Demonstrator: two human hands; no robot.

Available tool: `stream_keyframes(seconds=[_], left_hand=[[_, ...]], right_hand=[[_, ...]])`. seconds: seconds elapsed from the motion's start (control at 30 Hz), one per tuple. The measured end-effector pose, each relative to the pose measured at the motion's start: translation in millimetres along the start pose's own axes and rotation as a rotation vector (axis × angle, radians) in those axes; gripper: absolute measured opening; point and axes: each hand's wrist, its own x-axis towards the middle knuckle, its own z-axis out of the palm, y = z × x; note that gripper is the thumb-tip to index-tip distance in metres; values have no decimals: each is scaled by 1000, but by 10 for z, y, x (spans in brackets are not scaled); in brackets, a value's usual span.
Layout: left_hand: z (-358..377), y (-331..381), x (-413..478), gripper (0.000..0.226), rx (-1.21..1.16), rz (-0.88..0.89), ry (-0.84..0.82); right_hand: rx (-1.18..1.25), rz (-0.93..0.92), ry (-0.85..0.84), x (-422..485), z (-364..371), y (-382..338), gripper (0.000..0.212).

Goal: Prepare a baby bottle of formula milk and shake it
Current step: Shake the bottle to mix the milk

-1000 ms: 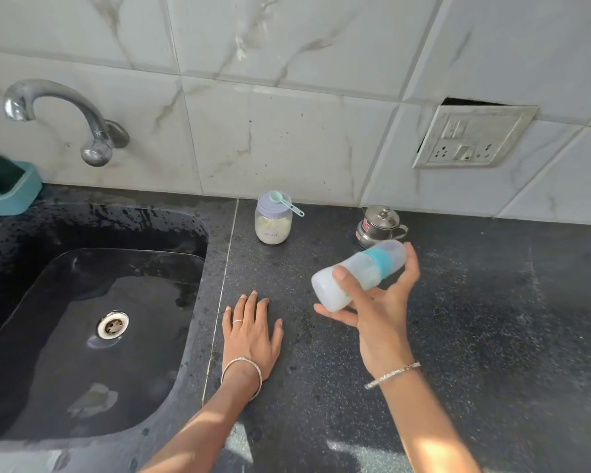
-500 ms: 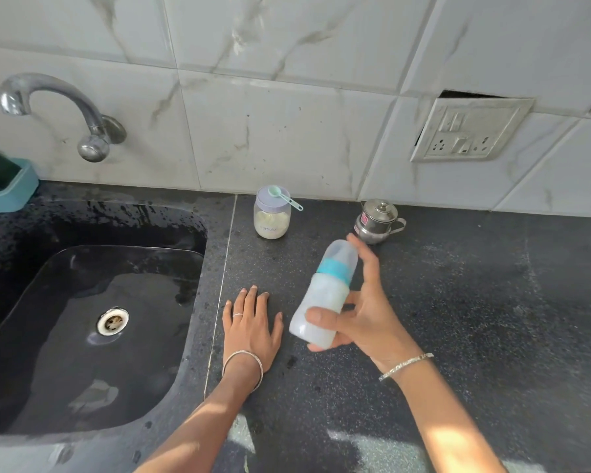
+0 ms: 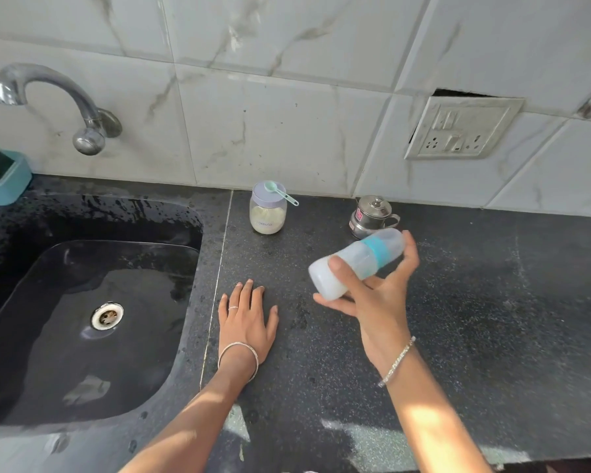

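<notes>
My right hand (image 3: 376, 298) grips a capped baby bottle (image 3: 359, 261) with a teal ring, held above the dark counter and tilted nearly on its side, cap end up to the right. White milk fills its lower end. My left hand (image 3: 248, 315) rests flat on the counter, fingers straight, just right of the sink edge. At the back by the wall stands a formula jar (image 3: 267, 215) with a lilac lid, and a teal scoop (image 3: 280, 192) lies on top of it.
A small lidded steel pot (image 3: 372, 216) stands just behind the bottle. A black sink (image 3: 82, 319) with a drain fills the left, under a steel tap (image 3: 58, 100). A teal tub (image 3: 4, 175) sits at far left. A wall socket (image 3: 458, 131) is at upper right.
The bottle swung from near upright half a second ago back to a sideways tilt, as it was a second ago. My left hand stayed flat on the counter.
</notes>
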Motion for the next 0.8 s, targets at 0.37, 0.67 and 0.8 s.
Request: stream_keyframes(seconds=[0.37, 0.67, 0.8], left_hand=[[79, -38, 5, 50, 8, -2, 10], [118, -53, 10, 49, 16, -8, 35], [116, -48, 3, 49, 14, -9, 37]], right_hand=[[-6, -27, 61, -19, -108, 10, 108], [22, 4, -5, -74, -245, 19, 110], [-142, 119, -187, -61, -280, -34, 117]])
